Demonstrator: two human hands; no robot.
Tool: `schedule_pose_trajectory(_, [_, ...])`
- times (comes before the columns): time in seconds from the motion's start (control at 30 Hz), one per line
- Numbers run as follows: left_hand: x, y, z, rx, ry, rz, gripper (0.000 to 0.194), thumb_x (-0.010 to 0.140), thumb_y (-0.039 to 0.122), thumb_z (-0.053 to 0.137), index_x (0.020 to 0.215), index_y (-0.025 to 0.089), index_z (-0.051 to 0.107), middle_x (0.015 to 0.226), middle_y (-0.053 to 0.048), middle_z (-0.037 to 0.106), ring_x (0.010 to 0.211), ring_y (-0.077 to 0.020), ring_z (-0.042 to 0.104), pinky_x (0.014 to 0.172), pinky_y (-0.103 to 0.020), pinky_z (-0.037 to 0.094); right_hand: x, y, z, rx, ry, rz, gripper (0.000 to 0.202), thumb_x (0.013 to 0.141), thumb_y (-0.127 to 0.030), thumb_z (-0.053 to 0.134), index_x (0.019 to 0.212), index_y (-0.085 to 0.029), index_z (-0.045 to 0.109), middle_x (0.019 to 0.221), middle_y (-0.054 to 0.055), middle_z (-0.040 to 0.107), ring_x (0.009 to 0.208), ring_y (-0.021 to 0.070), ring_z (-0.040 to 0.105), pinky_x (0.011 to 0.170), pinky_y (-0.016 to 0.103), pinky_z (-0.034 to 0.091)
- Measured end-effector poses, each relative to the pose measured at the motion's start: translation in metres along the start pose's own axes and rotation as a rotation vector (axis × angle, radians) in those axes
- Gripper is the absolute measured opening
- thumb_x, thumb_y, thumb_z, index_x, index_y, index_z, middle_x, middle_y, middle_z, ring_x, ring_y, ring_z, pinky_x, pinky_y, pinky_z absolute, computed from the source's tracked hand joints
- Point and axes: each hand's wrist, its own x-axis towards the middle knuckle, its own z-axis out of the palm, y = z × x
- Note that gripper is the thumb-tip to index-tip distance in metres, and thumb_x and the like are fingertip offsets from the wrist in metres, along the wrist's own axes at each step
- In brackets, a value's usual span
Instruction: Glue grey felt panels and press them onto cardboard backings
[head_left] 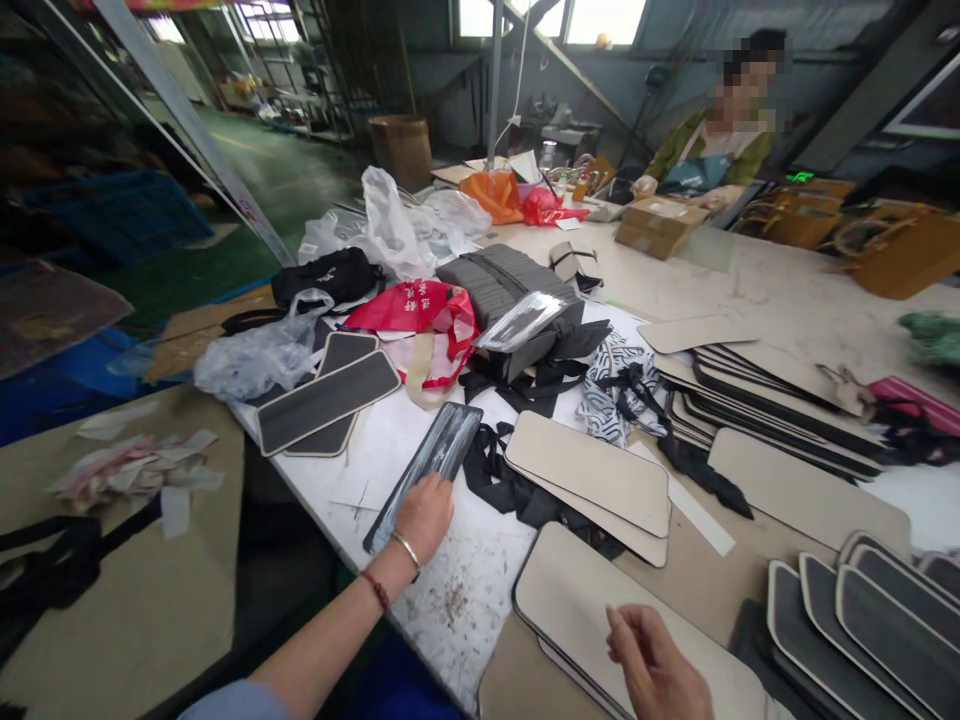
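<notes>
L hand (425, 518) clenched on streaked panel (435, 450) nr blk straps (511, 492); R hand (660, 662) half-open o/ beige stack (577, 590).

A bare patch of worktop (469, 580) lies between the smeared dark panel (450, 440) and the large beige panels (577, 590), with only crumbs on it. Beyond, black strips (499, 485) fill the gap beside the smaller beige panels (589, 465), and the grey bundle (499, 280) and red bag (409, 308) block the middle. Tilted dark-faced panels (832, 640) crowd the near right. Past the stacked panels (780, 405), an open stretch reaches the carton (656, 228).
</notes>
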Motion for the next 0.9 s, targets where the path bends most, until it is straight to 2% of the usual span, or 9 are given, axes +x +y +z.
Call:
schedule_pose_trajectory(0.13, [-0.029,0.017,-0.042,-0.49,0.371,0.072,0.016,0.079,0.014,0.041,0.07,0.017,0.055,0.069,-0.003,0.053,0.066,-0.0134,0.051,0.065,-0.026,0.043,-0.003,-0.009,0.029,0.19,-0.134,0.016,0.045,0.073,-0.066,0.041,0.071,-0.023,0.052,0.063,0.001,0.059,0.063,0.0163,0.057,0.063,0.025,0.044])
schedule_pose_trajectory(0.2, [-0.039,0.036,-0.058,-0.774,0.441,0.051,0.011,0.077,0.018,0.047,0.07,0.017,0.055,0.067,-0.001,0.052,0.062,-0.0112,0.049,0.06,-0.022,0.042,-0.005,-0.016,0.046,0.36,-0.232,0.098,0.055,0.068,-0.073,0.041,0.075,-0.02,0.055,0.072,0.006,0.062,0.071,0.0188,0.058,0.062,0.028,0.045])
schedule_pose_trajectory(0.33, [-0.05,0.077,-0.065,-1.244,0.337,-0.17,0.012,0.071,0.028,0.057,0.07,0.016,0.057,0.061,0.001,0.053,0.056,-0.0095,0.048,0.052,-0.019,0.04,-0.014,-0.032,0.062,0.838,-0.366,0.316,0.065,0.067,-0.074,0.044,0.089,-0.015,0.058,0.086,0.011,0.063,0.079,0.0184,0.057,0.062,0.028,0.046])
schedule_pose_trajectory(0.4, [-0.053,0.093,-0.06,-1.368,0.254,-0.255,0.016,0.07,0.032,0.06,0.07,0.016,0.058,0.056,0.003,0.052,0.053,-0.0087,0.047,0.05,-0.019,0.039,-0.019,-0.036,0.058,1.01,-0.335,0.313,0.056,0.069,-0.068,0.049,0.085,-0.015,0.056,0.076,0.006,0.06,0.07,0.0143,0.055,0.059,0.024,0.043])
schedule_pose_trajectory(0.47, [-0.055,0.103,-0.051,-1.427,0.192,-0.282,0.018,0.068,0.034,0.063,0.069,0.016,0.059,0.054,0.003,0.052,0.053,-0.0086,0.047,0.05,-0.019,0.04,-0.023,-0.034,0.049,1.065,-0.224,0.289,0.049,0.068,-0.065,0.054,0.075,-0.017,0.052,0.065,0.001,0.054,0.058,0.0109,0.049,0.053,0.021,0.038])
schedule_pose_trajectory(0.57, [-0.057,0.109,-0.037,-1.495,0.109,-0.299,0.021,0.065,0.035,0.067,0.072,0.016,0.061,0.057,0.002,0.056,0.057,-0.0096,0.051,0.055,-0.019,0.042,-0.028,-0.02,0.029,0.907,0.019,0.215,0.046,0.07,-0.064,0.051,0.063,-0.019,0.044,0.054,-0.003,0.045,0.05,0.0096,0.041,0.049,0.021,0.035])
schedule_pose_trajectory(0.7, [-0.048,0.107,-0.019,-1.764,-0.018,-0.412,0.036,0.065,0.044,0.065,0.087,0.015,0.061,0.08,-0.006,0.067,0.075,-0.0162,0.06,0.069,-0.027,0.048,-0.044,0.006,0.0,0.472,0.301,0.031,0.042,0.079,-0.058,0.041,0.06,-0.021,0.041,0.054,-0.004,0.038,0.052,0.011,0.039,0.051,0.022,0.035])
schedule_pose_trajectory(0.8, [-0.034,0.104,-0.007,-1.869,-0.09,-0.547,0.051,0.065,0.049,0.065,0.1,0.014,0.058,0.083,-0.009,0.068,0.078,-0.0172,0.061,0.074,-0.029,0.048,-0.056,0.026,-0.016,0.287,0.384,-0.049,0.037,0.083,-0.051,0.041,0.061,-0.021,0.041,0.056,-0.005,0.035,0.052,0.0106,0.038,0.05,0.021,0.034])
schedule_pose_trajectory(0.9, [-0.023,0.102,0.004,-1.818,-0.105,-0.584,0.058,0.065,0.051,0.065,0.109,0.014,0.053,0.082,-0.009,0.067,0.075,-0.0154,0.061,0.071,-0.027,0.047,-0.064,0.044,-0.025,0.197,0.397,-0.075,0.032,0.085,-0.044,0.04,0.064,-0.021,0.042,0.057,-0.004,0.036,0.052,0.0101,0.039,0.049,0.019,0.035])
